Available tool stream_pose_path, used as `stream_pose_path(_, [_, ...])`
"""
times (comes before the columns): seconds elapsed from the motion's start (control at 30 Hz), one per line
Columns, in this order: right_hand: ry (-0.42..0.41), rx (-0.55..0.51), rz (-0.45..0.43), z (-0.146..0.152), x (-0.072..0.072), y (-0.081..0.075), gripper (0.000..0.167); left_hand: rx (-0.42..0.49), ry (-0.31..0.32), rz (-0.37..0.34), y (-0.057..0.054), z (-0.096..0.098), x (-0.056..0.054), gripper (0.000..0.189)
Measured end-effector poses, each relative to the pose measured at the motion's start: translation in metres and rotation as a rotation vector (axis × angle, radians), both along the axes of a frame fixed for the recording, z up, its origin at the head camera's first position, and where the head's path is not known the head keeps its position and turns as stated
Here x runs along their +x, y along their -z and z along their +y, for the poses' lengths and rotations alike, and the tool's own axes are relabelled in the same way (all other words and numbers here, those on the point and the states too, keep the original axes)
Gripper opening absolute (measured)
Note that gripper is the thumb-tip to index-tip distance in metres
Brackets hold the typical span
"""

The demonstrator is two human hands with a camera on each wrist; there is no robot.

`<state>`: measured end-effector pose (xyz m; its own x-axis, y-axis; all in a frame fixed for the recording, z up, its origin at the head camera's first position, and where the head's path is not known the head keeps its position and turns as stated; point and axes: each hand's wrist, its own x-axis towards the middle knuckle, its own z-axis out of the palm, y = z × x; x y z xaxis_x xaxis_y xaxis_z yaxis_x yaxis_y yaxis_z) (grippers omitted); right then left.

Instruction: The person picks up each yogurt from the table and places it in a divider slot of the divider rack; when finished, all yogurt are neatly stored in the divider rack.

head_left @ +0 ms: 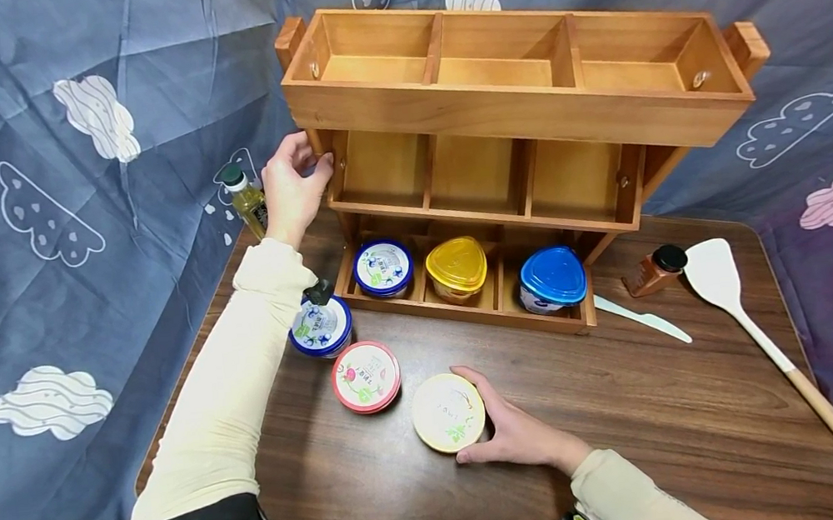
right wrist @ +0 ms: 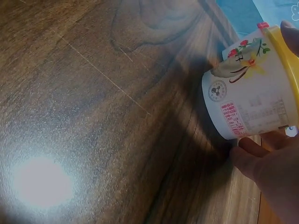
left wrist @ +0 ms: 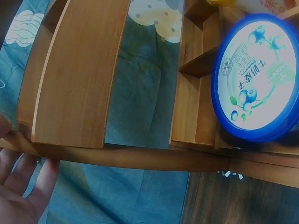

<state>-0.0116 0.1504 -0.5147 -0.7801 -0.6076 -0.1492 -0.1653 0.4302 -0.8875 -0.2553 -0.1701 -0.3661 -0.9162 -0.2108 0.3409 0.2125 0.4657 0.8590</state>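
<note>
My left hand [head_left: 292, 190] grips the left side post of a three-tier wooden rack [head_left: 516, 121]; in the left wrist view its fingers [left wrist: 44, 184] wrap the post. Near the table's front, my right hand [head_left: 508, 429] holds a round paper tub with a pale yellow-rimmed lid [head_left: 448, 413], thumb and fingers on opposite sides. The right wrist view shows the white wall of this tub [right wrist: 252, 88], printed with a vanilla flower. Beside it stands a red-rimmed tub [head_left: 366, 377], and a blue-rimmed tub [head_left: 320, 328] sits behind that, close to my left sleeve.
The rack's bottom tier holds another blue-rimmed tub [head_left: 383, 266], a yellow-lidded tub [head_left: 456, 264] and a blue-lidded tub [head_left: 554, 276]. A green-capped bottle [head_left: 248, 201] stands left of the rack. Rightward lie a pale knife [head_left: 648, 320], a black-capped jar [head_left: 651, 272] and a white spatula [head_left: 719, 273].
</note>
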Motion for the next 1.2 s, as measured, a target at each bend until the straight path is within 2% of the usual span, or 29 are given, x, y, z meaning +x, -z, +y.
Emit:
stream_pose_path(0.67, [0.027,-0.001,-0.044,-0.0025,0.0014,-0.0016,0.103,0.005,0.005,-0.001,0.0014,-0.0009,-0.0006,0.035])
stream_pose_path(1.2, [0.082,0.005,0.031,-0.0017,0.0013,0.0018,0.102,0.002,-0.003,-0.003,0.0001,-0.0003,-0.0002,0.035])
